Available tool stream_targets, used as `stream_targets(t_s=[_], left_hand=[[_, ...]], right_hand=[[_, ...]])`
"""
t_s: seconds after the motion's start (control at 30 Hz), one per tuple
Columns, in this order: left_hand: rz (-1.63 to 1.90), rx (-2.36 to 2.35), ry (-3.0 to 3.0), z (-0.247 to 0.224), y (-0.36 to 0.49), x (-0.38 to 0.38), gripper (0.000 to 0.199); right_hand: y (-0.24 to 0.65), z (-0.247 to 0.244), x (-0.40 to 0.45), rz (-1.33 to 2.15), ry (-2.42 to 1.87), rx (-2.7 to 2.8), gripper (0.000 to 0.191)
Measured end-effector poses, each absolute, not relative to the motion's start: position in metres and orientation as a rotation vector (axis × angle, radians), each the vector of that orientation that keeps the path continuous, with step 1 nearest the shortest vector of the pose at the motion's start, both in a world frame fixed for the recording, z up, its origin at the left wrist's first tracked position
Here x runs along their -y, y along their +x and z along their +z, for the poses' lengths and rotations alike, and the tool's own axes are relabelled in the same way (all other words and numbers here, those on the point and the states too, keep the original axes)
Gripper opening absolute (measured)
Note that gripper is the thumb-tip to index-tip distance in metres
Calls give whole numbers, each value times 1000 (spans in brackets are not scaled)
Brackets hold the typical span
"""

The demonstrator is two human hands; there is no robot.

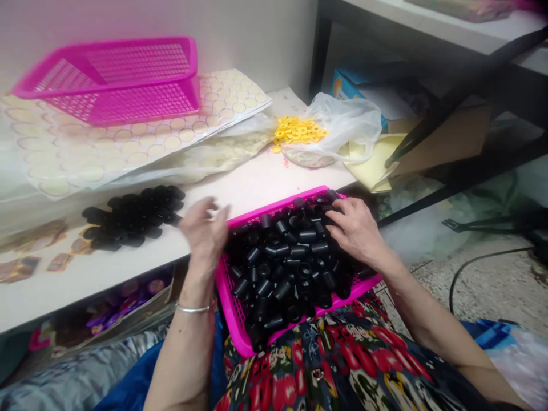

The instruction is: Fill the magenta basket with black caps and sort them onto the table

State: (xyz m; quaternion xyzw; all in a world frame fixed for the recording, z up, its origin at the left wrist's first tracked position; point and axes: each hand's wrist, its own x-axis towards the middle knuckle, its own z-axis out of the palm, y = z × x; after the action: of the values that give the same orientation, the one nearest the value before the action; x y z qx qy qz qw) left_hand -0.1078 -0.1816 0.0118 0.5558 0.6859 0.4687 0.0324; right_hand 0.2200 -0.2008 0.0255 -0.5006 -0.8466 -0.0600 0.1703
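Note:
A pink plastic basket [233, 325] rests on my lap against the table edge. It is full of short black plastic cylinders [282, 290], some showing a hole in the end. My right hand [357, 231] reaches over the basket's far right corner, its fingers apart and touching the cylinders there. Over the left rim, my left hand [203, 228] is slightly blurred, with thumb and fingers apart and nothing visible between them. Just left of it, a pile of black cylinders [132, 217] lies on the table.
Another pink basket [141, 105] stands on sheets of round labels [240, 94]. Yellow rings [299, 131] spill beside a clear plastic bag [349, 123]. Small gold-brown packets [60, 261] lie at the left. A dark metal frame [422, 197] crosses the right side.

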Motion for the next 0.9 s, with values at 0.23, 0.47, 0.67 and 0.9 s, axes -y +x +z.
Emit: stream_targets(t_s=[0.23,0.47,0.67,0.9], left_hand=[[646,-1033,2524,36,-6,171,13],[450,-791,2826,32,19,174,31],[271,-801,2863,29,26,171,50],[545,-834,2408,8,-1,163,80]], right_hand=[[212,36,207,-205,-1416,2662,13],[227,30,206,151,-1266,2544,30],[233,26,204,499,-1140,2319,25],[237,27,205,636,-1110,2137,20]])
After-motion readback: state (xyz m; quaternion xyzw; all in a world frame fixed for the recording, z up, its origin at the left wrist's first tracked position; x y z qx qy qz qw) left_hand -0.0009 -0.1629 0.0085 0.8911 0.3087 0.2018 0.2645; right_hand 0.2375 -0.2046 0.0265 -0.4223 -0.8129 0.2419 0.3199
